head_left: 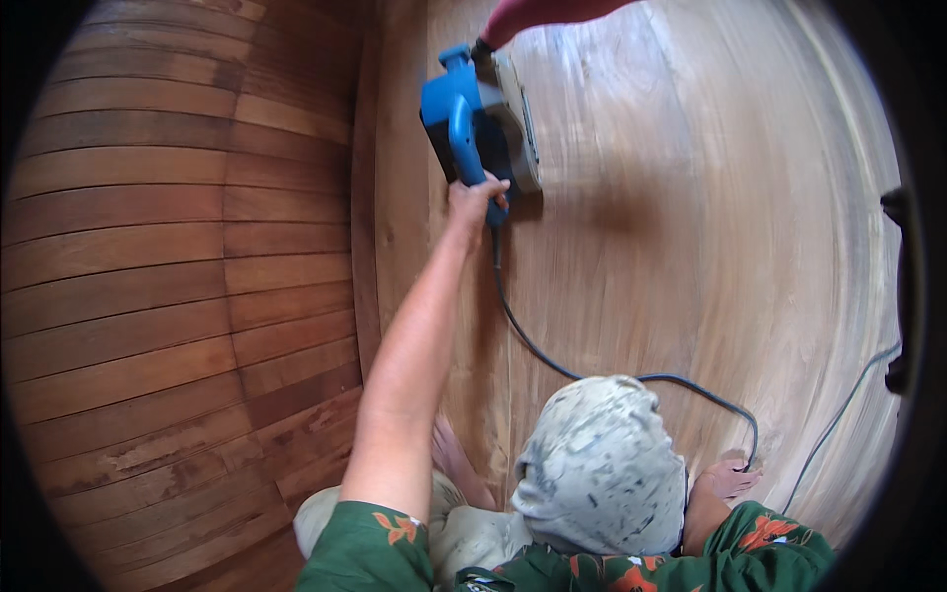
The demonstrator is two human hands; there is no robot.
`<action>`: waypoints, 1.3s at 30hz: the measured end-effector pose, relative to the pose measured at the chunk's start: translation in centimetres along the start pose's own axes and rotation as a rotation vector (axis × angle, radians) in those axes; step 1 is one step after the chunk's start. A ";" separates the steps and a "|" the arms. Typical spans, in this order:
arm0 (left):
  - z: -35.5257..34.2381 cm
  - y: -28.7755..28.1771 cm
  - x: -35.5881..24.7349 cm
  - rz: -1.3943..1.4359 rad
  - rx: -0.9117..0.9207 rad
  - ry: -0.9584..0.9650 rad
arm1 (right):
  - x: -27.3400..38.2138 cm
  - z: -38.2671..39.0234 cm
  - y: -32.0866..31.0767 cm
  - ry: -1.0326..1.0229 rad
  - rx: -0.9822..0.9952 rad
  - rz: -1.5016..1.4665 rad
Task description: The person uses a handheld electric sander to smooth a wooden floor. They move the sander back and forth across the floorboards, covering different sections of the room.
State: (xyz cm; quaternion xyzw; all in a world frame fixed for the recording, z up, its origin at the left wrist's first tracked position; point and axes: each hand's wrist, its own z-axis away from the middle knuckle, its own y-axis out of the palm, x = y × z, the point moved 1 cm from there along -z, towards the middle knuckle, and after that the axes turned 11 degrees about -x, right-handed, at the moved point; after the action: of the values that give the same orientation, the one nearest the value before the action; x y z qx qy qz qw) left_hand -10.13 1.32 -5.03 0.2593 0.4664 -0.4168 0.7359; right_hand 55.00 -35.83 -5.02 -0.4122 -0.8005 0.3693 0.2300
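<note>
My left arm reaches far forward, and my left hand (480,197) is closed around the rear grip of a blue belt sander (462,123). Its pale base rests on a broad light-brown wooden surface (631,286). A dark power cord (538,350) leaves the tool behind my hand and curves toward my bare foot (728,481). At the sander's front, another person's dark-gloved hand (482,49), below a pink sleeve, touches the front end; its fingers are mostly hidden. Only my right sleeve (774,538) shows; the right hand is out of sight.
Reddish-brown wooden boards (138,207) lie on the left, bordered by a dark wooden edge (365,187). My knee (602,464) in spotted grey trousers covers part of the cord. A second cord (838,414) and a dark object (900,291) are at the right rim.
</note>
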 end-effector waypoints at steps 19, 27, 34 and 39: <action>4.3 1.0 2.2 -0.040 -0.274 0.263 | 22.1 -1.7 -4.6 -0.424 0.248 -1.031; 7.2 -0.2 -0.1 0.023 -0.179 0.202 | 51.0 1.0 -21.2 -1.208 0.807 -0.996; 6.9 -2.8 0.3 0.059 -0.176 0.307 | 67.2 9.6 -32.2 -1.967 0.586 -0.412; 7.7 -3.2 -0.2 0.142 -0.063 0.341 | 69.1 13.2 -29.0 -1.208 1.129 -0.146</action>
State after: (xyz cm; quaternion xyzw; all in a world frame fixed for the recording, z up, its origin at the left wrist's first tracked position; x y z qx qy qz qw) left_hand -9.34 -6.20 -1.49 0.3352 0.5777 -0.2989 0.6815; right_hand -6.40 4.99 13.79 0.0874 -0.5050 0.8575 -0.0438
